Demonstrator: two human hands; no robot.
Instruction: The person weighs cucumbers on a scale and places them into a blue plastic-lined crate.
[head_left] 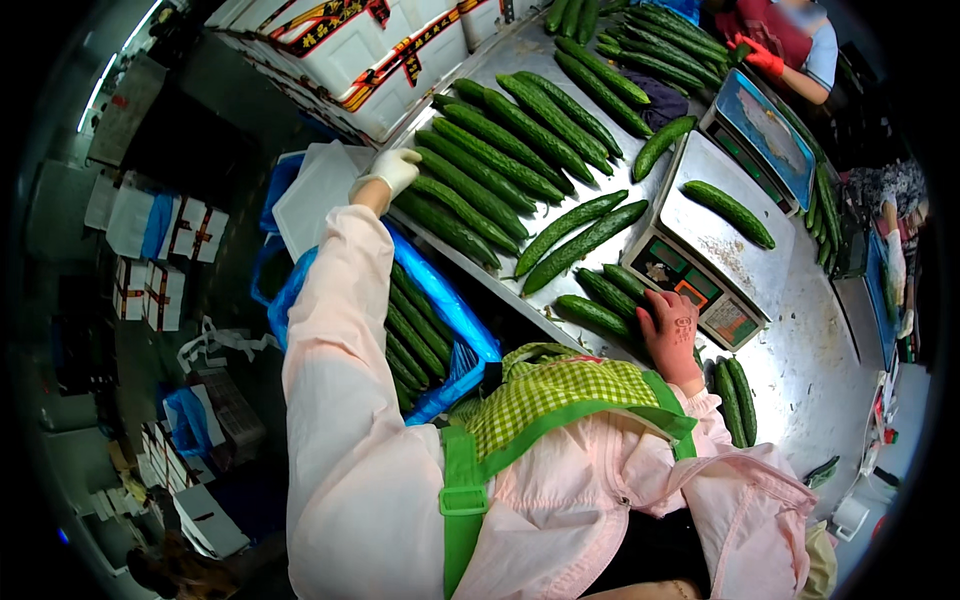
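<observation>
1. Right now the long, dark-green, bumpy-skinned cucumbers (pixel 498 160) lie side by side in a slanted row on the table, toward the person's left.
2. Left hand, in a white glove (pixel 398 170), is at the row's near-left ends, fingers bent. Can't tell if it grips one.
3. Right hand, in a salmon-red rubber glove (pixel 671 338), is laid over a small cucumber cluster (pixel 593 316) beside the scale. Grip hidden under the palm; can't tell. Hands well apart.
4. Row looks laid parallel so single pieces are easy to pick out; my read. Two more lie slanted between row and scale.
5. Flat steel-topped scale (pixel 700 235) carries one cucumber; display side faces the person, likely for reading. Blue-rimmed second scale (pixel 770 140) sits beyond.
6. Blue plastic liner (pixel 465 345) stands open below the table edge, cucumbers inside, probably there for short reach.
7. Surface: shiny grey metal table (pixel 810 330), specked with debris.
8. Room: white foam boxes (pixel 425 28) with printed tape at the table's far-left edge; co-worker's red glove (pixel 765 57) at far right; dim floor left, more boxes (pixel 200 230).
</observation>
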